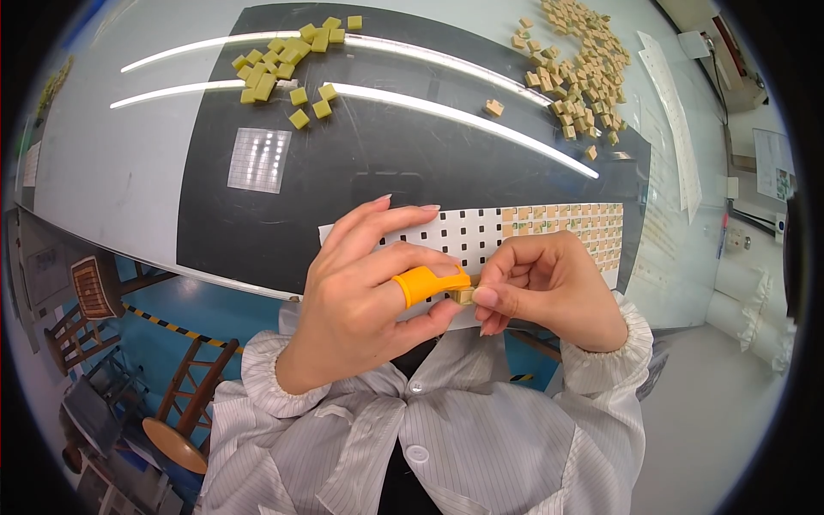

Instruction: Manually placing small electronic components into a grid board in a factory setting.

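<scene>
My left hand wears an orange plastic finger ring with a flat tip on one finger. Between that tip and the thumb it grips a small tan block, while its other fingers stretch out over a white sheet. My right hand is closed in a pinch against the block's right end; whatever lies inside the pinch is hidden. The sheet under both hands has rows of black squares, and its right part is covered by rows of small tan pieces.
A loose group of olive-green blocks lies on the dark mat at the far left. Below them is a clear gridded square. Many tan blocks are heaped at the far right, with a single one apart. Wooden stools stand at lower left.
</scene>
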`<state>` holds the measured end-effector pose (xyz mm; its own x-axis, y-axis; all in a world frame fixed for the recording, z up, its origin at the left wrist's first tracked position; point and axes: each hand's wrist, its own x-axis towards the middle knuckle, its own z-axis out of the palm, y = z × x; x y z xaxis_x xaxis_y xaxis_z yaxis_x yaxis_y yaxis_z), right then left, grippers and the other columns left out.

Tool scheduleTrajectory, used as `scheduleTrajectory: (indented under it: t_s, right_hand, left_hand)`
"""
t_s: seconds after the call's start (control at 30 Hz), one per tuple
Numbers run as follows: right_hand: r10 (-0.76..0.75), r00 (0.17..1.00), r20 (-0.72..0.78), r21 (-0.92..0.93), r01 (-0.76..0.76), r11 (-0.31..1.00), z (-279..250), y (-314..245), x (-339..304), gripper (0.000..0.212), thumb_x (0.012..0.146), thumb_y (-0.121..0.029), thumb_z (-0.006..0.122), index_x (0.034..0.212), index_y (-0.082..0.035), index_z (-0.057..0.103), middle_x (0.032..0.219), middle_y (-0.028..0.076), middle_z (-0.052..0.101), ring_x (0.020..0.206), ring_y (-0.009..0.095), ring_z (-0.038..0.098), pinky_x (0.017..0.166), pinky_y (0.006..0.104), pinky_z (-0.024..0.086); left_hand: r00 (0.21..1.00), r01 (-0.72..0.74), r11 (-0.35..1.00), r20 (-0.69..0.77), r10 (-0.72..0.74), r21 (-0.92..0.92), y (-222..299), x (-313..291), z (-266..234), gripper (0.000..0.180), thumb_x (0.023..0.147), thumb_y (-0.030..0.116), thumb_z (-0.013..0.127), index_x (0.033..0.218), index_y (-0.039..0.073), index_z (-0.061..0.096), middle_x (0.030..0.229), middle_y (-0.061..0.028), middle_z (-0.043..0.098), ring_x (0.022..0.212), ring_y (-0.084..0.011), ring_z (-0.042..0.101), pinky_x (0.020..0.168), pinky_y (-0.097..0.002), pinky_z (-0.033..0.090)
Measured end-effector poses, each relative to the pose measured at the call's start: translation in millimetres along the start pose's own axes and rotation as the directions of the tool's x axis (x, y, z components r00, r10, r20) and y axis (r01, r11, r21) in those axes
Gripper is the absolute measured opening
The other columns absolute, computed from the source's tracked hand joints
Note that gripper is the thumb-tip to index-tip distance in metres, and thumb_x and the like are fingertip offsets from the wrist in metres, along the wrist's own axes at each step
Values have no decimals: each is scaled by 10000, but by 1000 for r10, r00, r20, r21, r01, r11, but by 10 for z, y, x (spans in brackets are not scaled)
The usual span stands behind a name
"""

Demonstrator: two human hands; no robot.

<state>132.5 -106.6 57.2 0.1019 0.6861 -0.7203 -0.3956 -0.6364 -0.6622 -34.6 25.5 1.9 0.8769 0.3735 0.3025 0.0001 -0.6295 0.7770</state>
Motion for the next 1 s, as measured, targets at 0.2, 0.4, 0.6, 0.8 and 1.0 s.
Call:
scheduleTrajectory:
  t_s: [0.2, 0.4, 0.6, 0.8, 1.0]
  right_hand:
    - [12, 1000, -4, -1, -12, 1000, 0, -2, 3, 122, 865, -60, 707, 852, 35, 632, 767, 90, 684, 677, 131, 679, 637, 236, 562]
    - [11, 1000, -6, -2, -11, 1000, 8, -5, 2, 112, 866, -50, 698, 843, 30, 622, 765, 88, 683, 678, 125, 676, 642, 232, 559]
    - [-27, 1000, -3, -4, 27, 1000, 44, 17, 14, 122, 861, -34, 686, 840, 7, 572, 771, 55, 655, 668, 93, 652, 630, 219, 546]
    - [-49, 999, -10, -110, 47, 993, 98, 38, 49, 166, 869, -66, 699, 844, -10, 545, 759, 26, 619, 627, 61, 616, 563, 197, 518]
    - [-113, 988, -109, -76, 105, 992, 65, 69, 1, 188, 853, -86, 734, 884, -18, 561, 767, 23, 615, 606, 59, 599, 531, 181, 499]
  left_hand:
    - [1000, 7, 1000, -6, -7, -7, -2, -6, 5, 200, 636, 140, 829, 813, 128, 738, 886, 26, 723, 1101, -275, 629, 1014, -514, 399]
    - [1000, 3, 1000, -1, -3, -5, -3, -6, 2, 205, 632, 140, 830, 815, 127, 740, 883, 24, 724, 1102, -281, 627, 1011, -514, 400]
    - [999, -44, 999, 2, 44, 11, -3, 6, -12, 198, 649, 132, 809, 825, 99, 726, 919, 12, 691, 1096, -262, 621, 982, -505, 444]
    - [999, -51, 998, -2, 52, 29, -2, 7, -3, 195, 652, 133, 808, 828, 105, 728, 910, 18, 687, 1095, -262, 620, 982, -505, 443]
    - [999, -45, 999, -11, 45, 29, 7, 6, -5, 191, 648, 130, 810, 815, 97, 722, 905, 17, 686, 1091, -263, 623, 977, -507, 445]
